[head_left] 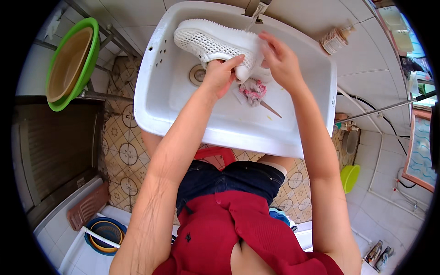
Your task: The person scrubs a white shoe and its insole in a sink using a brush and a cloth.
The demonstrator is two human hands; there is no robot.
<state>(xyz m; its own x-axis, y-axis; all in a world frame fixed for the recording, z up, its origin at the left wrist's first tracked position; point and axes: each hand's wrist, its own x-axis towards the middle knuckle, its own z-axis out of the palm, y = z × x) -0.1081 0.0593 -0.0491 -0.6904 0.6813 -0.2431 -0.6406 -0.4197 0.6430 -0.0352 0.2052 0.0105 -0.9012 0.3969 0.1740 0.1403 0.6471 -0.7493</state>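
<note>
My left hand (220,79) is closed around the collar of a white perforated shoe (208,39), its thumb on top and its other fingers partly hidden. The shoe lies tilted on its side over the white sink (151,87), toe toward the left. At the heel end is my right hand (285,64), its fingers stretched out and partly blurred, at or very near the shoe. From the tap (260,7) water runs down by the heel. A wet pink-and-white bundle (253,91) rests in the basin below, with a thin brown handle (270,109) sticking out beside it.
A pump bottle (337,40) stands at the sink's right back corner. The drain (197,74) is left of centre. Green and tan basins (71,64) lean on a rack at left. Beneath the sink's front edge is a red plastic item (215,156); a lime-green basin (349,178) is at right.
</note>
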